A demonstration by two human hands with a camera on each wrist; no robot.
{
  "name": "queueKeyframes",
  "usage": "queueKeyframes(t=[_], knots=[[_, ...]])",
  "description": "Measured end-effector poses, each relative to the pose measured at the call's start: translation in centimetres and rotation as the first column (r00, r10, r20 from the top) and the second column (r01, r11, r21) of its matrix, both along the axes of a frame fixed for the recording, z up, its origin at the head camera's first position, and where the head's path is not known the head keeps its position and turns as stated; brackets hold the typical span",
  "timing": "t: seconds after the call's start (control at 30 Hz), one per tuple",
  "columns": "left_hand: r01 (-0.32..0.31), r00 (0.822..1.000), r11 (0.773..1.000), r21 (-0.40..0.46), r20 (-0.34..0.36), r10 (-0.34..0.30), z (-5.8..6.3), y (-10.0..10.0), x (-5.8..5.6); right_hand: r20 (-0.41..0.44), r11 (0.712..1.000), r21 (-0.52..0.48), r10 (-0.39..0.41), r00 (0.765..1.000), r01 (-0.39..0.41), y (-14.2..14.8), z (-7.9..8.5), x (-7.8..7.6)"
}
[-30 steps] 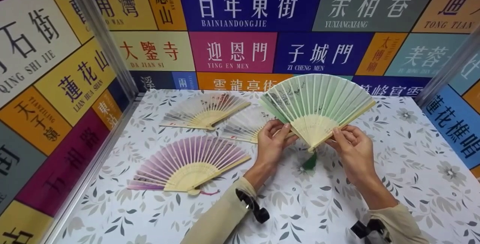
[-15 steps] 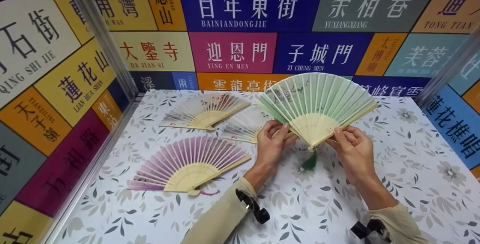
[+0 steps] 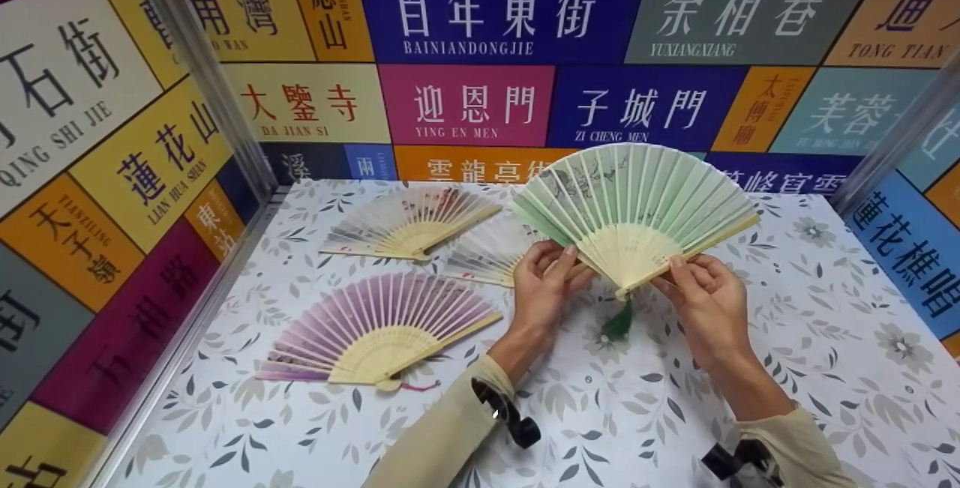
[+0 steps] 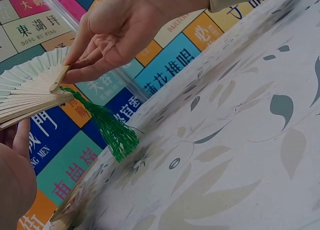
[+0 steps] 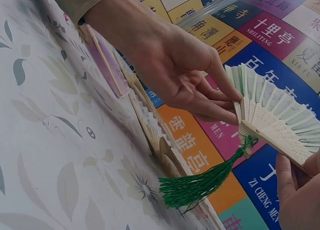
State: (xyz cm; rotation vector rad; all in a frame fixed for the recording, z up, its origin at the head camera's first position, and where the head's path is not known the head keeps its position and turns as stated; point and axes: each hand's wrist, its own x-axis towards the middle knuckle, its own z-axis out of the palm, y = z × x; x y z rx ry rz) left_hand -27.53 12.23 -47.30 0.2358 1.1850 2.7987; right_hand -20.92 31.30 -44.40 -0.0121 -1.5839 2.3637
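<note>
A green folding fan with pale bamboo ribs is spread wide and held up above the table. My left hand pinches its left outer rib between thumb and fingers. On the other side, my right hand pinches the right guard stick near the pivot. A dark green tassel hangs from the pivot; the right wrist view shows the tassel dangling clear of the cloth. Just behind my left hand lies a white folding fan, partly hidden by that hand and the green fan.
An open purple folding fan with a pinkish cord lies at front left. Farther back rests a greyish-white fan with red print. A leaf-patterned cloth covers the table. Colourful sign-printed walls stand behind and at both sides.
The green fan has opened slightly wider, its right guard stick tilting lower and outward. Its top edge has risen a little. The fans on the table have not moved.
</note>
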Motion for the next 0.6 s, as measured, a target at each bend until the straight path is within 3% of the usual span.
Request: queueKeyframes(t=[0.6], knots=[[-0.025, 0.999, 1.000, -0.005, 0.041, 0.025, -0.11, -0.16, -0.22, 0.006, 0.999, -0.038, 0.016, 1.000, -0.016, -0.04, -0.11, 0.02]])
